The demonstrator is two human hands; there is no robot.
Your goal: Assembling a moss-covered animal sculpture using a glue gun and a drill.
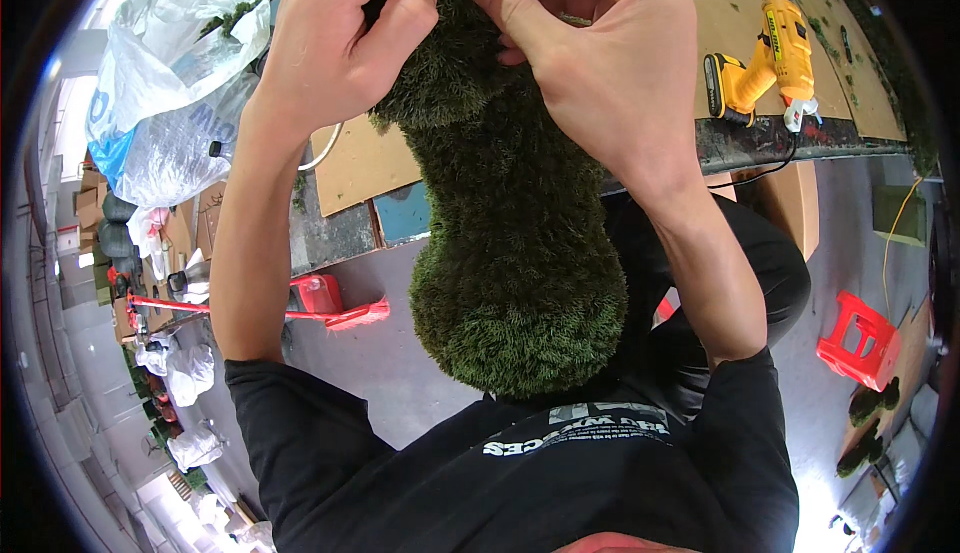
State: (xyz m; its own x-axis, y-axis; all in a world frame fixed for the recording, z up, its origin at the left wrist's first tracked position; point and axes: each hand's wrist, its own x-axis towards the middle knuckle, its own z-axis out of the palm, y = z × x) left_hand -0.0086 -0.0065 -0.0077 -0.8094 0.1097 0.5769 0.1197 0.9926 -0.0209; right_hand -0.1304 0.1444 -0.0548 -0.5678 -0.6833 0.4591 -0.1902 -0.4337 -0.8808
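Note:
A tall topiary figure (pixel 510 213) covered in dark green artificial grass stretches from the top edge down to my chest. It narrows in the middle and ends in a rounded, brighter green lump. My left hand (pixel 345 48) is closed around the figure's upper part, its thumb pressed on the grass. Across from it, my right hand (pixel 615 63) has its thumb and fingers drawn together in a pinch against the same part. What lies between those right fingertips is too small to make out. The figure's top end runs out of view.
A yellow cordless drill (pixel 780 48) lies on the cardboard-covered table (pixel 365 168) at the right. White plastic bags (pixel 175 83) bulge at the left. Red plastic stools (pixel 862 341) stand on the floor, and a thin black cable (pixel 770 168) hangs over the table's edge.

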